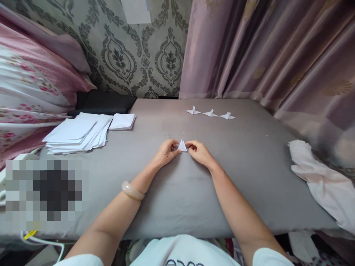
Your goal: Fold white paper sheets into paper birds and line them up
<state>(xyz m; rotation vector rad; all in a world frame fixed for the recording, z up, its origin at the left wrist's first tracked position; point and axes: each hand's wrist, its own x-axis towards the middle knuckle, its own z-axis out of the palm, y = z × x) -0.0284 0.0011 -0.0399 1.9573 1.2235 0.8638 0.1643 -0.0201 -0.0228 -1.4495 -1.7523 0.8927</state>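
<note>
A grey cloth-covered table (244,166) fills the middle of the frame. Mauve curtains (235,48) hang at the upper right, and damask-patterned wallpaper (116,55) covers the upper middle. Pink-and-white floral fabric (33,81) drapes down the left edge. A crumpled pale cloth (323,171) lies at the right edge of the table. At the upper left of the table, a loose stack of white paper sheets (74,129) lies in front of a black item (102,102), with a smaller stack of paper (122,121) just beside it.

Near the centre, the left hand (168,152), with a pale bangle (132,190) on its forearm, curls its fingers nearly closed, thumb and fingertips pinching the left side of a small folded white paper triangle (182,146). The right hand (200,152) faces it, fingers bent inward and index fingertip at the triangle's right edge; whether it grips, I cannot tell. The triangle points towards the top of the frame. Above and right of it, three white origami birds (210,113) sit in a row.
</note>
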